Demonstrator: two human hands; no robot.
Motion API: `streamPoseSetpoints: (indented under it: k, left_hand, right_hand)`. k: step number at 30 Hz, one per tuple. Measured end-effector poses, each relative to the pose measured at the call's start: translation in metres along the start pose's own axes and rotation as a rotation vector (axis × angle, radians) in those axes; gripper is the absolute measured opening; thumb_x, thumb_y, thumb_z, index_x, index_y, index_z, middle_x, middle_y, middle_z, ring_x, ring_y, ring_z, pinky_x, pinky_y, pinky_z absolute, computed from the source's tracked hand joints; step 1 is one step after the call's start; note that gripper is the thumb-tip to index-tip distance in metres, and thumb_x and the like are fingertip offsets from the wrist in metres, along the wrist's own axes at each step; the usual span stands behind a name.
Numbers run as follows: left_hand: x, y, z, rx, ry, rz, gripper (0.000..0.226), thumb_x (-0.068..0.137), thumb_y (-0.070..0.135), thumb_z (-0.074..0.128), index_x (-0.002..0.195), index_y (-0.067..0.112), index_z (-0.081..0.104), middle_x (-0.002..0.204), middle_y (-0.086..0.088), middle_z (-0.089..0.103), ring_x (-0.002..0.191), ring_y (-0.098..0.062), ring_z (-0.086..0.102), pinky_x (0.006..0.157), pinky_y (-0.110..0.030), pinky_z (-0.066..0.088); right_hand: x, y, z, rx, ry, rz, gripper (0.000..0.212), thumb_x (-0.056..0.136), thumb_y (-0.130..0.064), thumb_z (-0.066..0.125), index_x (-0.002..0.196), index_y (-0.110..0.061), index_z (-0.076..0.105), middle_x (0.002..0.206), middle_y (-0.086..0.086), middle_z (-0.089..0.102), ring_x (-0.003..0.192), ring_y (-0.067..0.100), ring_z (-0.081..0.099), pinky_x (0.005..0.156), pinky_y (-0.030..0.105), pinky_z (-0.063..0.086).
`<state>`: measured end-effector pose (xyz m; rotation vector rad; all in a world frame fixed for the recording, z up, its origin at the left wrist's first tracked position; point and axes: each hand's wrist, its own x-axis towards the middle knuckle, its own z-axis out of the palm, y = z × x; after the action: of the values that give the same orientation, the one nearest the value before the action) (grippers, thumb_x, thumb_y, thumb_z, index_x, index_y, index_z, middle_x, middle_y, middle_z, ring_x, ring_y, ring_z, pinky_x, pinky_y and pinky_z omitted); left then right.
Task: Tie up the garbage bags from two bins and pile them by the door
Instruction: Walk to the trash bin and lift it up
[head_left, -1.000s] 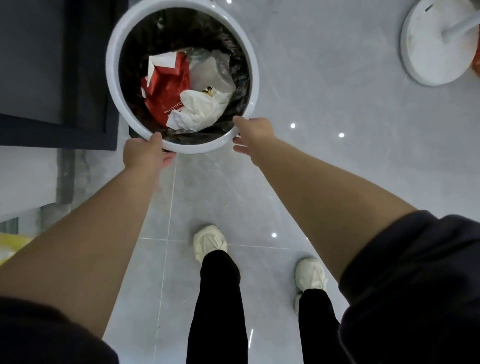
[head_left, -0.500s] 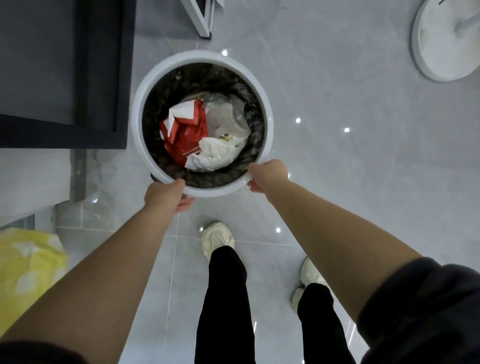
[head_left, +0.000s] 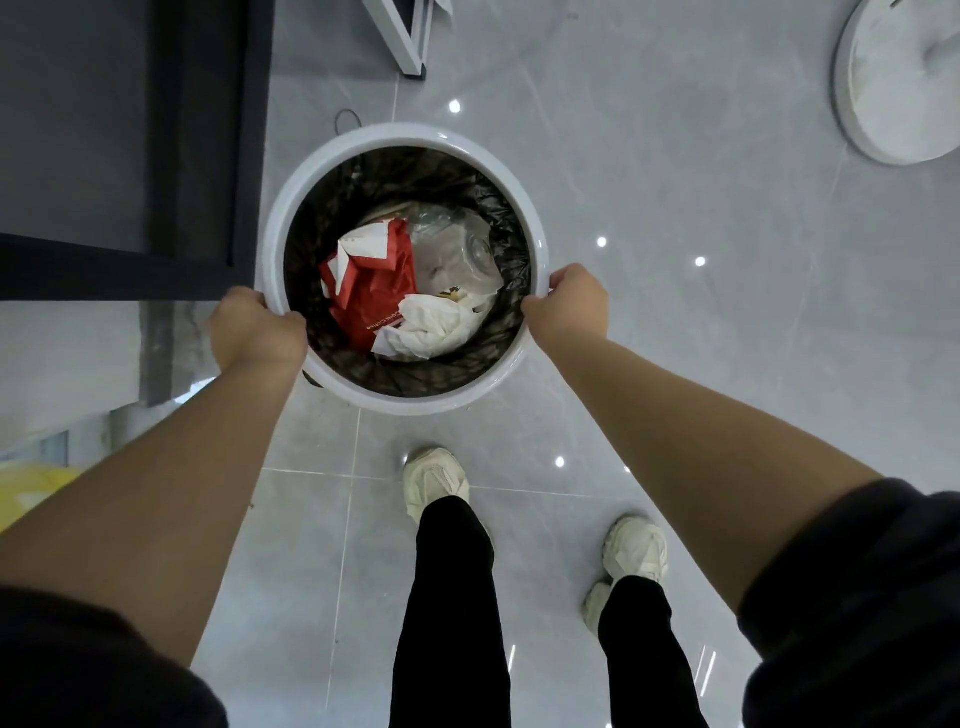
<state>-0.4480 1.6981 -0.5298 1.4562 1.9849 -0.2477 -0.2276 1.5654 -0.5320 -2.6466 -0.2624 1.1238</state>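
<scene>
Both arms stretch forward and down, bare below dark sleeves. The left hand (head_left: 257, 330) curls over the left edge of the rim and grips it; the right hand (head_left: 571, 306) grips the opposite edge. Between them is one round white bin (head_left: 405, 137), ahead of two pale shoes (head_left: 434, 480). It is lined with one black garbage bag (head_left: 332, 208) holding one red paper bag (head_left: 374, 280), one crumpled white wad (head_left: 431, 327) and some clear plastic (head_left: 457, 249).
</scene>
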Motion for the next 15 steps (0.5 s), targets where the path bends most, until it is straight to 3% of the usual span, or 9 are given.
streamPoseSetpoints:
  k: [7,9,12,15]
  left_hand:
    - [-0.013,0.007,-0.008,0.022,0.02,-0.003,0.039,0.085,0.013,0.061,0.119,0.001,0.049,0.116,-0.021,0.058,0.101,-0.037,0.059,0.071,-0.036,0.045]
    - [-0.017,0.008,-0.013,0.048,0.021,0.012,0.036,0.088,0.014,0.058,0.12,0.002,0.048,0.117,-0.021,0.057,0.102,-0.038,0.058,0.071,-0.037,0.044]
    - [-0.034,0.011,-0.028,0.073,0.053,0.065,0.032,0.092,0.016,0.05,0.121,0.001,0.047,0.118,-0.021,0.057,0.102,-0.039,0.058,0.074,-0.04,0.045]
    - [-0.064,0.014,-0.04,0.095,0.09,0.207,0.029,0.096,0.019,0.044,0.116,-0.001,0.048,0.108,-0.022,0.058,0.095,-0.037,0.058,0.068,-0.038,0.04]
  right_hand:
    - [-0.008,-0.01,-0.002,-0.032,0.007,0.009,0.027,0.081,-0.01,0.052,0.108,-0.007,0.049,0.111,0.009,0.055,0.08,0.022,0.051,0.059,0.029,0.039]
    - [-0.014,-0.012,-0.005,-0.029,-0.002,0.006,0.027,0.082,-0.01,0.052,0.108,-0.007,0.047,0.103,0.006,0.054,0.08,0.022,0.051,0.062,0.031,0.04]
    - [-0.026,-0.011,-0.017,0.033,-0.001,-0.004,0.019,0.083,-0.01,0.051,0.101,-0.01,0.044,0.081,-0.002,0.048,0.07,0.017,0.051,0.053,0.026,0.04]
    - [-0.038,-0.002,-0.034,0.039,0.024,-0.025,0.014,0.085,-0.012,0.049,0.098,-0.011,0.044,0.079,-0.002,0.048,0.066,0.013,0.049,0.052,0.026,0.039]
